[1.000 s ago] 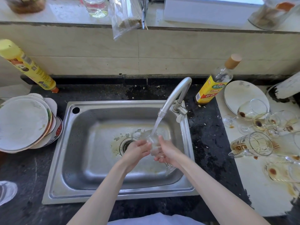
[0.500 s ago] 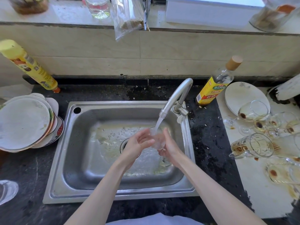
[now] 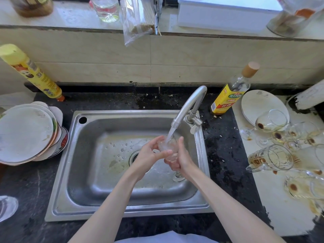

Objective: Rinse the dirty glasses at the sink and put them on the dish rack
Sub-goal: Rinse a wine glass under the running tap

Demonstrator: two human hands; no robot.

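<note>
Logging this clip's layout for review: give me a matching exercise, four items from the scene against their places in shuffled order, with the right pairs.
Items:
1. clear stemmed glass
2. yellow-labelled bottle with a tan cap
3. stack of white plates
4. yellow spray can

Places:
A. on the counter left of the steel sink
B. leaning against the wall, back left
C. under the running curved metal tap, held by both hands
D. right of the tap's base

Pairs: 1-C, 2-D, 3-A, 4-B
</note>
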